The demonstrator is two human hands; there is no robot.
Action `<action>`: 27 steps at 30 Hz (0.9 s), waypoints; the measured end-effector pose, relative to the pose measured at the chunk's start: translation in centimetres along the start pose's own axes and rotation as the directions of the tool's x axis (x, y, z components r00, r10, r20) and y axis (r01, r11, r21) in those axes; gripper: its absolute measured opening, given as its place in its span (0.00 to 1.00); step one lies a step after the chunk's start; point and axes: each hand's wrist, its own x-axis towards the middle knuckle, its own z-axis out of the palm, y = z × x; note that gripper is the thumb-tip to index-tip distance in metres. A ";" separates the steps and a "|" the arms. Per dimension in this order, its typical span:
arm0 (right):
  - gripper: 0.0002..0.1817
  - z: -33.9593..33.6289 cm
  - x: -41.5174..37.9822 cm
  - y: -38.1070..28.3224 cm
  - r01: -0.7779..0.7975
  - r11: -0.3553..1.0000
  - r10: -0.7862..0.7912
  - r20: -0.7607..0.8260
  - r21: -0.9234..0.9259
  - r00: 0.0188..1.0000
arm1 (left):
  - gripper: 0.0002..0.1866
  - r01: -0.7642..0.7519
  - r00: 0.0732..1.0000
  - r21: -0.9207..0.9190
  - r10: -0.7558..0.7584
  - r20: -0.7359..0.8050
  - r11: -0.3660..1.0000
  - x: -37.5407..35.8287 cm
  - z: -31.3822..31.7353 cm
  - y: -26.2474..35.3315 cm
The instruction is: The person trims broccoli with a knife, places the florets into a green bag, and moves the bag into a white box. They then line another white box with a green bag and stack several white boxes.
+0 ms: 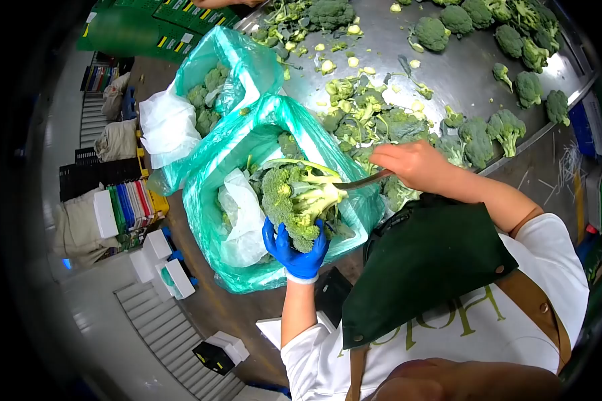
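Observation:
My left hand (pixel 295 255), in a blue glove, cups a broccoli head (pixel 284 197) from below, its cut stem pointing right. Closed round the handle of a knife (pixel 366 180) is my bare right hand (pixel 415 166); the blade's tip end meets the broccoli stem. A thin leaf stalk (pixel 301 162) arches over the top of the head. Both hands work above a box lined with a green plastic bag (pixel 197 200). Inside the box lie white paper (pixel 239 230) and more broccoli, partly hidden behind the held head. The knife handle is mostly covered by my fingers.
A second bag-lined box (pixel 264 67) with broccoli stands beyond the first. The metal table (pixel 381 37) carries broccoli heads (pixel 475 140), leaves and cut stem pieces. Green crates (pixel 174 23) are at upper left, near another person's arm (pixel 224 2). Roller conveyors (pixel 164 324) run at lower left.

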 end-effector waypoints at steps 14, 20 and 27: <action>0.12 -1.2 -2.1 0.6 0.023 0.988 -0.028 -0.033 -0.150 0.999 | 0.44 -0.003 0.994 -0.138 -0.011 -0.106 0.990 0.8 1.8 2.2; 0.13 -1.3 -2.7 -0.1 -0.052 0.954 0.037 -0.057 -0.294 0.998 | 0.43 -0.071 0.997 -0.083 0.068 -0.034 0.994 0.0 2.5 2.4; 0.12 1.7 -6.2 5.2 -0.281 0.861 0.398 0.219 -0.424 0.891 | 0.41 -0.086 0.996 -0.039 0.086 0.003 0.996 0.7 2.9 4.3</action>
